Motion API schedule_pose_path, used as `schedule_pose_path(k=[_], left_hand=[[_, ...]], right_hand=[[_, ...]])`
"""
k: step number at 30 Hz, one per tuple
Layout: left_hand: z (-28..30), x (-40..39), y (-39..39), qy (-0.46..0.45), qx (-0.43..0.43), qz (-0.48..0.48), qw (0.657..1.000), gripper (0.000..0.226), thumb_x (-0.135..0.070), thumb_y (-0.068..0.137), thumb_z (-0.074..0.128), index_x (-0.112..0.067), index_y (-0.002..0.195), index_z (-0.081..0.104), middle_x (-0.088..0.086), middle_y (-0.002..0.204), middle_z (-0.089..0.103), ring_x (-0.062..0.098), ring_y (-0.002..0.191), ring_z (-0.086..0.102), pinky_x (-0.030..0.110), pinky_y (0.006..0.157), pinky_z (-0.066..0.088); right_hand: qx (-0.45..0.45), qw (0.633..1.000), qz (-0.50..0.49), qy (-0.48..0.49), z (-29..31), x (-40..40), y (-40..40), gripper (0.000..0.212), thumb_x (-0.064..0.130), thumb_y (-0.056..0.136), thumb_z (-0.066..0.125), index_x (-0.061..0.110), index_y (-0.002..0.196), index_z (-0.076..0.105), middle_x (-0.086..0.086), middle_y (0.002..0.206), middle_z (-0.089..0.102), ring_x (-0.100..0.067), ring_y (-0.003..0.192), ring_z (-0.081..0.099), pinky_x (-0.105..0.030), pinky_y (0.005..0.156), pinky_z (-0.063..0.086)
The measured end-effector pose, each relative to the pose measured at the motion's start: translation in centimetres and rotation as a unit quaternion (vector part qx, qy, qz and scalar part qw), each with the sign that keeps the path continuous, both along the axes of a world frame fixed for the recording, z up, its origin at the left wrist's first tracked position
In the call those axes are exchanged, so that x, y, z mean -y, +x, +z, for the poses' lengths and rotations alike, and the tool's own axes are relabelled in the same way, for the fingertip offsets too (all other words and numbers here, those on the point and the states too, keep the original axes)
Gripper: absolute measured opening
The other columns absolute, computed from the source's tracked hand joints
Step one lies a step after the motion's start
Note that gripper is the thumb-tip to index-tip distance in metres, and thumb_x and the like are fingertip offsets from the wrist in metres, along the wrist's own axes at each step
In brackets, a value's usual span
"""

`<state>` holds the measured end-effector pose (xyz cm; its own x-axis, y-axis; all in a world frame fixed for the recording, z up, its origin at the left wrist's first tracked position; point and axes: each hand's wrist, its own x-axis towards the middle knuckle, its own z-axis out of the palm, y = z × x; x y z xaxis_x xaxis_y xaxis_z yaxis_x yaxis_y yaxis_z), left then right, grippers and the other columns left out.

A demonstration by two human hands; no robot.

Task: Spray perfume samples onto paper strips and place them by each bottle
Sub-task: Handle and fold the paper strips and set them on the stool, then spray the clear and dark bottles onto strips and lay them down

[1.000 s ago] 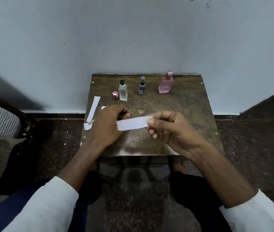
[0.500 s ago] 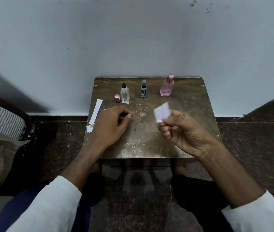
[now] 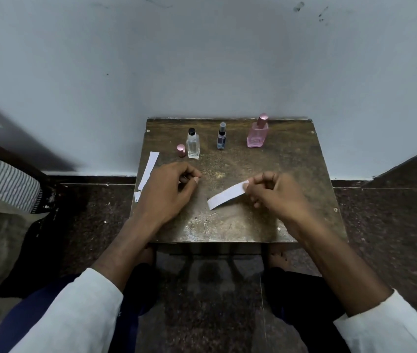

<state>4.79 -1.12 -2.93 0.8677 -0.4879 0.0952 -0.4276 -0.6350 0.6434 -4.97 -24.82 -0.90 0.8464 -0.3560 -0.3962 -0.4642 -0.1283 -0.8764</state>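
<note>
A small, worn brown counter stands against a pale blue-grey wall marked with a few dark smudges near the top. The floor is dark speckled stone, with a white skirting strip along the wall's foot. At the left edge lies striped cloth.
</note>
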Motion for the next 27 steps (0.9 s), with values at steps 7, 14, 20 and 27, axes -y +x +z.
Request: schedule_pose_path(k=[7,14,20,27], left_hand=[[0.2,0.2,-0.1,-0.013,-0.006,0.01,1.0,0.019,-0.031,0.106,0.065,-0.021,0.107,0.081,-0.012,0.104,0.079,0.001,0.091,0.069,0.004,0.078,0.044],[0.5,0.1,-0.3,-0.045,-0.116,-0.027,0.992,0.015,-0.037,0.103,0.069,-0.031,0.106,0.081,-0.019,0.089,0.079,-0.001,0.082,0.071,0.012,0.07,0.049],[0.1,-0.5,-0.2,-0.08,-0.259,0.007,0.963,0.011,-0.03,0.096,0.081,-0.022,0.089,0.081,-0.005,0.068,0.076,0.004,0.061,0.066,0.026,0.067,0.054],[-0.2,-1.1,-0.3,0.06,-0.18,0.052,0.981,0.044,-0.051,0.096,0.074,-0.014,0.074,0.079,0.0,0.059,0.074,0.011,0.058,0.071,0.028,0.068,0.059]], right_hand=[[0.054,0.996,0.054,-0.054,-0.3,-0.3,1.9,0.01,0.014,0.102,0.068,0.012,0.106,0.077,-0.005,0.079,0.073,-0.011,0.067,0.067,-0.023,0.065,0.057],[0.129,0.984,0.092,-0.084,-0.4,-1.3,4.2,0.011,0.014,0.098,0.074,0.016,0.107,0.08,0.003,0.086,0.079,-0.007,0.074,0.072,-0.022,0.067,0.06],[0.146,0.983,0.046,-0.097,-0.9,-3.1,5.9,0.005,0.015,0.093,0.081,0.017,0.097,0.078,0.001,0.083,0.08,-0.016,0.075,0.078,-0.027,0.068,0.064],[0.128,0.964,0.111,-0.204,-2.7,-5.1,7.6,0.005,0.023,0.088,0.085,0.024,0.089,0.081,0.012,0.076,0.076,-0.003,0.069,0.071,-0.015,0.062,0.055]])
